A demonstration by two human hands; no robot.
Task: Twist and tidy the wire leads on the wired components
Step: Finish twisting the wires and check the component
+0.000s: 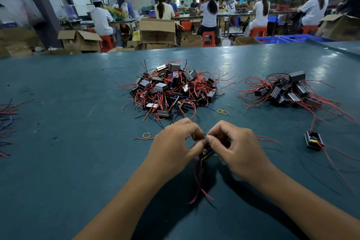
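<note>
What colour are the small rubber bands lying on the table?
Yellow. The rubber bands lie on the table, clearest in the head view.

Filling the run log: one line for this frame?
stage: twisting leads | left hand: pinches leads | right hand: pinches leads | component: between hands, above table | big pile: beyond hands

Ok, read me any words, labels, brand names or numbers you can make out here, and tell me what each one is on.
No text can be read.
Black components in the central pile and the right-hand pile: no legible marking.
Component held between the left hand and right hand: mostly hidden.
Cardboard boxes behind the table: no print that I can make out.
</note>
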